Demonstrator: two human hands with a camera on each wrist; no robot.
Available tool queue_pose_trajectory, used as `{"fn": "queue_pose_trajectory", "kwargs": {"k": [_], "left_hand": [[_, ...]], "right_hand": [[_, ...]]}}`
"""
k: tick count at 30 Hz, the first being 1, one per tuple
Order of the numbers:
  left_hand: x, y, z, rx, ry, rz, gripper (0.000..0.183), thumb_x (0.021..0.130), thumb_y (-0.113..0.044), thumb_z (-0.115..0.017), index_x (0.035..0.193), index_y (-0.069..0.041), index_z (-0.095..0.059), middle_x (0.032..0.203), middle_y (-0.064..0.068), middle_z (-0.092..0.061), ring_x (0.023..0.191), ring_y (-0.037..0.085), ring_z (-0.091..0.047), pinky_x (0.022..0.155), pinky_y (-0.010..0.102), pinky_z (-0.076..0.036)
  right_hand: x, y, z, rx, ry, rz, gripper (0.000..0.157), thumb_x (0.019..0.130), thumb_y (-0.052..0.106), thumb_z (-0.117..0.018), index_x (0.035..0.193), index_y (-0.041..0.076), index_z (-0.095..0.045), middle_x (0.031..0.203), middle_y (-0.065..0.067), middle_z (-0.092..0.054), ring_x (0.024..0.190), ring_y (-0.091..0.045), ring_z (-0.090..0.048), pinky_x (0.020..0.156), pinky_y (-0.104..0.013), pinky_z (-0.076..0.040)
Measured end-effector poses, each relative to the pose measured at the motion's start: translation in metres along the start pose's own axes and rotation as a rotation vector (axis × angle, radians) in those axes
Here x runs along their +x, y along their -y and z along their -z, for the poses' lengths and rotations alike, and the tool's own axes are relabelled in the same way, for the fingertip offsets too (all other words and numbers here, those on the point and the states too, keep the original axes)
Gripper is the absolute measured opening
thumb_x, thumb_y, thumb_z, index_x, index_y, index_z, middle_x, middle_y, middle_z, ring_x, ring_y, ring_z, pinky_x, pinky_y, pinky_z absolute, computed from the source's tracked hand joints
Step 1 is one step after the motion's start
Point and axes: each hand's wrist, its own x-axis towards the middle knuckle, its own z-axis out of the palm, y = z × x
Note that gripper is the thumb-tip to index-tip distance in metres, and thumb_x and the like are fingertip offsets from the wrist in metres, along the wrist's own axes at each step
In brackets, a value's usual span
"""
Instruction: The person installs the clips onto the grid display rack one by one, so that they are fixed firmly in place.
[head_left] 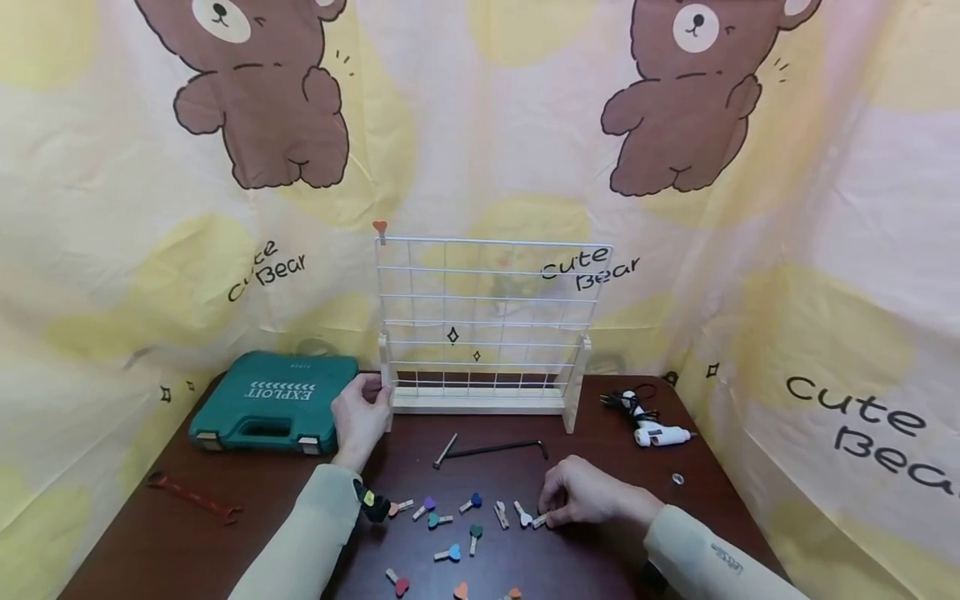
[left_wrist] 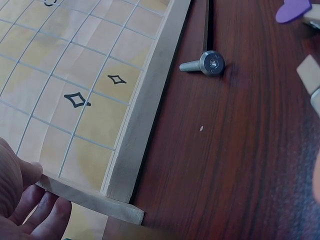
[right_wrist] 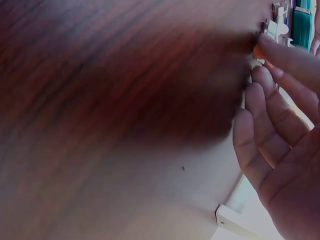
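My left hand [head_left: 362, 419] holds the left wooden leg [head_left: 386, 367] of a white wire grid rack [head_left: 495, 322]. In the left wrist view its thumb lies on one side of the wooden leg [left_wrist: 90, 201], with fingers curled on the other. An orange heart clothespin [head_left: 380, 227] is clipped at the grid's top left corner. My right hand [head_left: 585, 492] is low over the table, pinching a small wooden clothespin [head_left: 539, 521] between thumb and forefinger. A bit of orange [right_wrist: 258, 51] shows at those fingertips in the right wrist view. A white heart clothespin [head_left: 523, 514] lies just left of it.
Several heart clothespins, among them a blue one [head_left: 471, 502] and a green one [head_left: 476, 537], lie scattered in front. A bolt [head_left: 446, 451] and hex key [head_left: 495, 448] lie before the rack. Around are a green tool case [head_left: 281, 392], red wrench [head_left: 195, 496] and glue gun [head_left: 660, 434].
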Motion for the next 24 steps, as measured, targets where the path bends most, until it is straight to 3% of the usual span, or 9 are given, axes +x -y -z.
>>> {"fn": "queue_pose_trajectory", "kwargs": {"k": [5, 10, 16, 19, 24], "left_hand": [[0.000, -0.001, 0.001, 0.004, -0.002, 0.002, 0.016, 0.093, -0.014, -0.082, 0.107, -0.009, -0.078, 0.099, 0.008, -0.078, 0.087, 0.027, -0.073, 0.082, 0.049, -0.056], [0.000, -0.002, 0.003, 0.002, -0.002, 0.005, 0.017, 0.092, -0.013, -0.082, 0.108, -0.008, -0.078, 0.100, 0.009, -0.078, 0.088, 0.028, -0.074, 0.082, 0.049, -0.057], [0.001, -0.001, 0.003, -0.001, -0.008, 0.000, 0.016, 0.092, -0.012, -0.082, 0.107, -0.008, -0.078, 0.099, 0.008, -0.079, 0.087, 0.027, -0.074, 0.081, 0.049, -0.057], [0.001, 0.000, 0.002, -0.002, -0.011, 0.000, 0.016, 0.092, -0.013, -0.082, 0.107, -0.009, -0.078, 0.099, 0.007, -0.079, 0.087, 0.026, -0.074, 0.080, 0.048, -0.057], [0.001, 0.001, 0.002, -0.006, -0.002, 0.007, 0.016, 0.093, -0.014, -0.082, 0.107, -0.009, -0.078, 0.100, 0.007, -0.079, 0.087, 0.025, -0.074, 0.081, 0.047, -0.057]], "right_hand": [[0.001, 0.006, 0.019, 0.078, 0.046, -0.093, 0.016, 0.083, 0.006, -0.085, 0.086, 0.020, -0.079, 0.078, 0.016, -0.072, 0.070, 0.000, -0.067, 0.063, -0.022, -0.056], [0.018, 0.026, 0.063, 0.094, -0.004, -0.092, 0.018, 0.083, 0.000, -0.082, 0.089, 0.017, -0.079, 0.080, 0.010, -0.075, 0.071, -0.005, -0.070, 0.065, -0.027, -0.060], [0.058, 0.070, 0.129, 0.033, -0.078, -0.047, 0.008, 0.091, 0.004, -0.081, 0.094, 0.012, -0.081, 0.088, 0.003, -0.079, 0.073, -0.011, -0.073, 0.064, -0.028, -0.060], [0.083, 0.094, 0.159, 0.001, -0.123, -0.043, 0.009, 0.095, 0.009, -0.079, 0.104, 0.010, -0.082, 0.094, 0.001, -0.081, 0.079, -0.011, -0.075, 0.070, -0.028, -0.061], [0.128, 0.133, 0.207, -0.096, -0.279, -0.005, 0.019, 0.097, 0.009, -0.076, 0.116, 0.006, -0.080, 0.099, -0.001, -0.081, 0.087, -0.013, -0.077, 0.087, -0.030, -0.060]]}}
